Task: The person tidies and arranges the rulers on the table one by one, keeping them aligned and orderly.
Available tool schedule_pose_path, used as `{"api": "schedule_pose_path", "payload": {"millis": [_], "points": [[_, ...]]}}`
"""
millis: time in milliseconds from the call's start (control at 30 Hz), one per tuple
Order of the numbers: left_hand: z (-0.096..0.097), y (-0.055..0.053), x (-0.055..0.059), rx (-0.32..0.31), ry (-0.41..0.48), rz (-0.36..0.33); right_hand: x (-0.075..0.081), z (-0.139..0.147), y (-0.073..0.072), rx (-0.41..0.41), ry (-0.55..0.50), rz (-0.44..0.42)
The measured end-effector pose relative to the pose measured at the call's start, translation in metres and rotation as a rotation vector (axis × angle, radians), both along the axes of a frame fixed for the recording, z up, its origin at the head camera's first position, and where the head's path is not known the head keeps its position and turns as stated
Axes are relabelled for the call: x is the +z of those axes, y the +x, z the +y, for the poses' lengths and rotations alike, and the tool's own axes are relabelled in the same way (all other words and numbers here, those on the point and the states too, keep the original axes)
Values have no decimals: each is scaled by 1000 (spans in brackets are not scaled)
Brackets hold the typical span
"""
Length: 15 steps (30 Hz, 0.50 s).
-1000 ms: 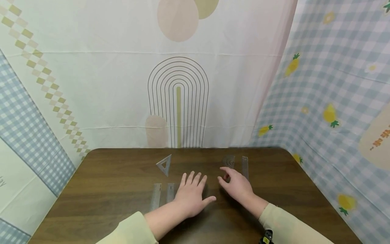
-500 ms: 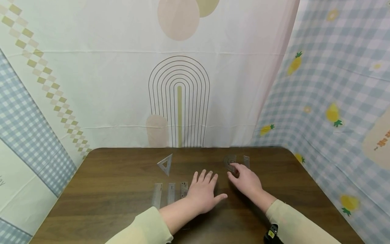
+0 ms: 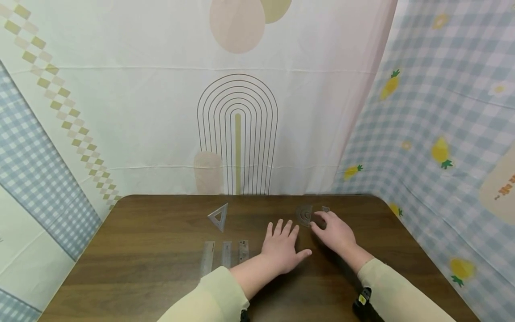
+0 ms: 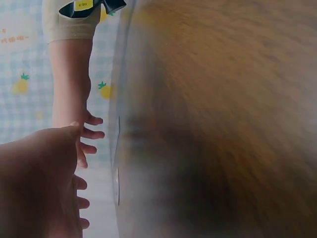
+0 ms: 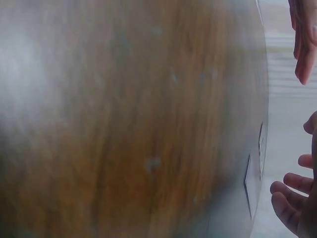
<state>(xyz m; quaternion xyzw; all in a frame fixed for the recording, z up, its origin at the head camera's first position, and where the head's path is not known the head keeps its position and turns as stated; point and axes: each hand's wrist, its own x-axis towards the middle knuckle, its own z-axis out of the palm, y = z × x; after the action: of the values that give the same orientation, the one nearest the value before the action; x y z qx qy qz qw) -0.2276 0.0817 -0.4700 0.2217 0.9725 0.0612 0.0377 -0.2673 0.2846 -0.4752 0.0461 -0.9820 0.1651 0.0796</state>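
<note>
With fingers spread straight, my left hand (image 3: 281, 248) hovers over the middle of the table, palm down, and holds nothing. My right hand (image 3: 335, 230), its fingers loosely bent, is above a clear ruler (image 3: 325, 209) and covers most of it. Just left of those fingertips lies a clear protractor (image 3: 304, 215). In the right wrist view the fingers (image 5: 292, 198) stand apart from the flat clear pieces, with nothing between them. Left of my left hand lie three clear rulers (image 3: 207, 259), (image 3: 226, 255), (image 3: 243, 251) side by side. Behind them lies a clear set square (image 3: 219, 218).
All the pieces lie flat on a dark brown wooden table (image 3: 141, 250). A patterned cloth (image 3: 161, 112) hangs behind its back edge, and a blue checked cloth (image 3: 422, 134) hangs along the right side. Dark wrist devices (image 3: 364, 297) sit at the sleeves.
Both hands have moved to the right. My left hand has uncovered the third ruler of the row. My right hand has passed from in front of the protractor to over the ruler beside it.
</note>
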Motion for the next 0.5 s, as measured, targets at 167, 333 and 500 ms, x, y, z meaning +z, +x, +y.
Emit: {"api": "schedule_pose_path", "payload": {"millis": [167, 333, 500], "points": [[13, -5, -2, 1, -3, -5, -2, 9, -7, 1, 11, -41], [23, -6, -3, 13, -25, 5, -6, 18, -15, 14, 19, -56], [32, -9, -6, 43, -52, -7, -9, 30, -22, 17, 34, -55]]}}
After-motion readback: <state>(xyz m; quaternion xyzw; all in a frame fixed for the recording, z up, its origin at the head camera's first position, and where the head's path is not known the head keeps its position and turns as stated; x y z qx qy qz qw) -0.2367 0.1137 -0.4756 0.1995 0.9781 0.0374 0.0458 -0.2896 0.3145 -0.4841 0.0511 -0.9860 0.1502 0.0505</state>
